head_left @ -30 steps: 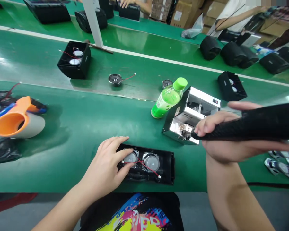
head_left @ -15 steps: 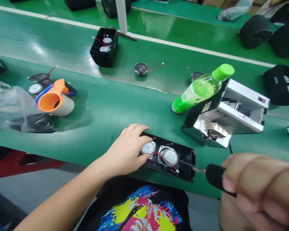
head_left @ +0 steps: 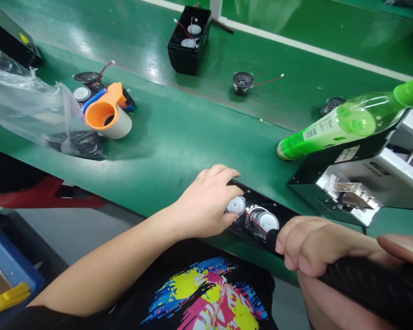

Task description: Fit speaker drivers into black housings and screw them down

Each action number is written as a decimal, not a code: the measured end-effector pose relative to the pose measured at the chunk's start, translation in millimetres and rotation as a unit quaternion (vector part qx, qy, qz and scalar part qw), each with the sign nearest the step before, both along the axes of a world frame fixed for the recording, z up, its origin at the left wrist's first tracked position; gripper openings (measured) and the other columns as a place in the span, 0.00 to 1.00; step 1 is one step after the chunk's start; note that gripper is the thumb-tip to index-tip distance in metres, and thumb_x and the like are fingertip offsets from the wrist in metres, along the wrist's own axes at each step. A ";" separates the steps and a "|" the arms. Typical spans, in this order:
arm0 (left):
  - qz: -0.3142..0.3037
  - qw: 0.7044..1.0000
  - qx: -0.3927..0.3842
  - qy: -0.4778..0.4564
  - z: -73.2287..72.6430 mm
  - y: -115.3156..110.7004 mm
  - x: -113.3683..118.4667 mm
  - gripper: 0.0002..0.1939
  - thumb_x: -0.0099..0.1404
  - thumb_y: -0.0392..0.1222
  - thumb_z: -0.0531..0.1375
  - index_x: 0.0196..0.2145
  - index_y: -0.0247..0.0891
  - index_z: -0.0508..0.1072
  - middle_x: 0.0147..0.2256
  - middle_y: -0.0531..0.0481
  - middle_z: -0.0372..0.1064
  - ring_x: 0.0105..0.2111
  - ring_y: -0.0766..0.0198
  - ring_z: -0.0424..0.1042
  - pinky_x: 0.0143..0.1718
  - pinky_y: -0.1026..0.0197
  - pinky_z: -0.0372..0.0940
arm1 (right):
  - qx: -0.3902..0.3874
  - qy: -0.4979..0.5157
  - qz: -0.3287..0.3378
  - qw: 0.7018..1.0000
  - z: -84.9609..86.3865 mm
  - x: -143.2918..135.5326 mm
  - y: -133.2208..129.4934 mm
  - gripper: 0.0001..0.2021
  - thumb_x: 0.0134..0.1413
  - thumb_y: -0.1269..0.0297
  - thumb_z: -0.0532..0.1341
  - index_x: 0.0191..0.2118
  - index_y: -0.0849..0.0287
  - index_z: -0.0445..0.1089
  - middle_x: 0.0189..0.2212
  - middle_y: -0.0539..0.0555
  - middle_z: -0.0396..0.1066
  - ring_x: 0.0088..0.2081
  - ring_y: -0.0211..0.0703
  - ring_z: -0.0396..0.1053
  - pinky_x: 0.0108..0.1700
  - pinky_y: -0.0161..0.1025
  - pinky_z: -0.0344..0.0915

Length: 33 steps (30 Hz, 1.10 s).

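A black speaker housing [head_left: 285, 208] lies along the near edge of the bench, with two round speaker drivers set in it. My left hand [head_left: 209, 201] rests over its left end, thumb and index finger about the left driver [head_left: 237, 206]. Beside it sits the right driver [head_left: 268, 222], with a red wire [head_left: 256, 220] running across. My right hand [head_left: 316, 243] is closed round a black screwdriver [head_left: 371, 284], probably a powered one. Its black nose is at the lower edge of the right driver; the bit's tip is hidden.
Right of the housing stands a metal machine [head_left: 358, 183], a green bottle [head_left: 323, 128] leaning against it. An orange-rimmed tape dispenser [head_left: 106, 117] and plastic bag [head_left: 55, 110] lie left. Farther back are an open speaker box [head_left: 182, 59] and loose driver [head_left: 243, 82].
My right hand has brought the screwdriver leftward to the right driver's lower edge. My left hand keeps its place on the housing. The whole view has shifted, with bench things sitting farther right.
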<state>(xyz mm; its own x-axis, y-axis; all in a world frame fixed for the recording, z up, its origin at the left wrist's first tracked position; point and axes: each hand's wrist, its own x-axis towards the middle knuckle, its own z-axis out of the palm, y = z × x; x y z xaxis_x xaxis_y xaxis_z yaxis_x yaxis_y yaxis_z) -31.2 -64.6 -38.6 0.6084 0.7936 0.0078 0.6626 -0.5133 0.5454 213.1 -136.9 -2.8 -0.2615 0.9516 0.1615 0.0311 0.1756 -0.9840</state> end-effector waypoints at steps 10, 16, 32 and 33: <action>-0.001 1.000 -0.001 0.002 0.9 -2.4 0.8 0.20 0.67 0.43 0.73 0.55 0.39 0.82 0.68 0.37 0.68 0.69 0.39 0.64 0.68 0.35 0.66 | -0.005 -0.021 0.024 0.999 -2.7 -1.2 20.3 0.16 0.67 0.47 0.65 0.34 0.53 0.78 0.27 0.58 0.72 0.37 0.58 0.77 0.41 0.57 0.78; 0.002 1.000 0.019 -0.001 -0.2 -8.9 -1.3 0.18 0.68 0.42 0.71 0.55 0.39 0.82 0.69 0.38 0.68 0.69 0.40 0.64 0.69 0.36 0.65 | 0.022 -0.047 0.068 0.996 -5.9 -13.0 12.9 0.20 0.62 0.38 0.68 0.37 0.52 0.77 0.29 0.58 0.74 0.39 0.58 0.77 0.43 0.56 0.78; -0.056 0.997 0.032 0.037 3.0 -0.6 -13.4 0.22 0.68 0.37 0.72 0.58 0.42 0.81 0.70 0.39 0.67 0.70 0.40 0.64 0.69 0.37 0.64 | 0.138 0.005 0.027 0.990 -20.1 -20.6 -11.6 0.14 0.73 0.63 0.60 0.58 0.41 0.74 0.32 0.49 0.78 0.33 0.47 0.77 0.46 0.51 0.75; -0.057 0.997 0.035 0.037 2.1 -0.8 -13.1 0.21 0.68 0.37 0.72 0.58 0.43 0.81 0.70 0.39 0.67 0.69 0.40 0.64 0.69 0.37 0.64 | 0.129 0.004 0.023 0.991 -20.9 -22.1 -11.6 0.13 0.73 0.63 0.60 0.57 0.42 0.75 0.31 0.49 0.78 0.32 0.47 0.76 0.45 0.50 0.75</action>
